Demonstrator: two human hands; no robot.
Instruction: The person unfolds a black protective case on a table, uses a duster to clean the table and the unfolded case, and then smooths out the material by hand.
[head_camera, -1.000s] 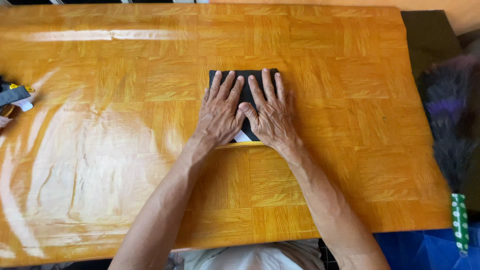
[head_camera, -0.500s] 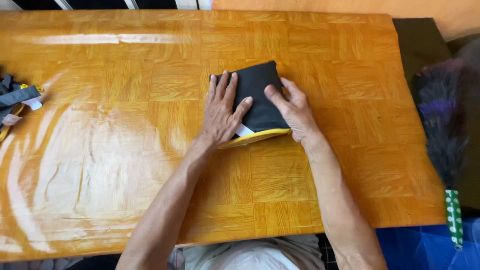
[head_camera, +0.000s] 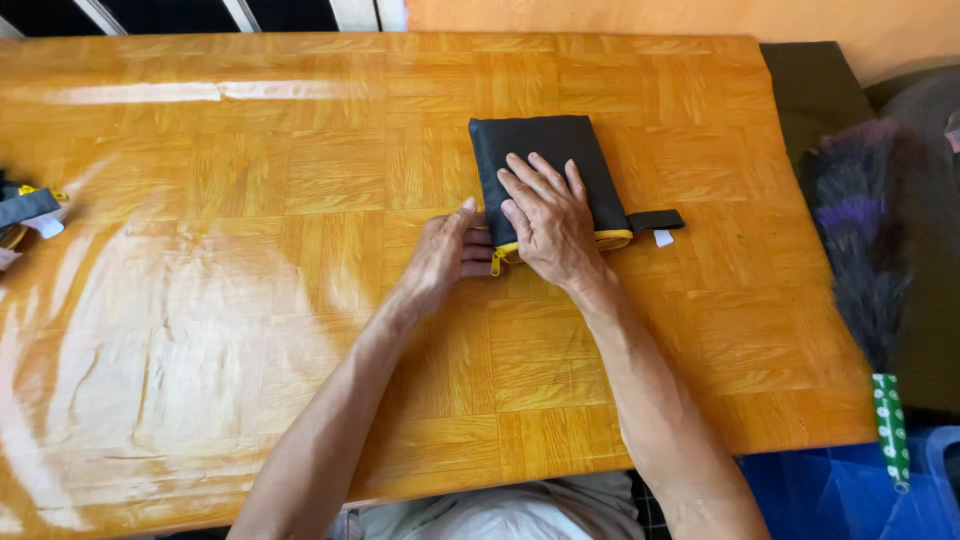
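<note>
The right hand (head_camera: 552, 228) lies flat, fingers (head_camera: 545, 180) spread and released, pressing down on a black pouch (head_camera: 540, 150); nothing is gripped, the palm simply pins the fabric to the table (head_camera: 250, 300). Under the heel of that hand runs the pouch's yellow zip edge (head_camera: 615, 240). The left hand (head_camera: 448, 255) sits just beside it, on the near left corner of the pouch, fingertips curled in toward the zip's end (head_camera: 497, 262); they seem to pinch at the slider there, though the slider itself is too small to make out, so I cannot tell whether they truly grasp it.

To the right of the right hand's wrist, a short black strap (head_camera: 655, 219) sticks out from the pouch with a small white tag (head_camera: 663, 238) touching its end.

Judging by this pose, the step in hand is working the zip while the other palm holds the pouch flat. A next move would call for steady downward pressure from the right hand and a straight pull along the yellow edge, keeping fabric clear of the teeth.

Far off to the left of both hands, at the table's edge, lies a dark bundle (head_camera: 25, 215). Beyond the table's right edge rests a feather duster (head_camera: 860, 230).
</note>
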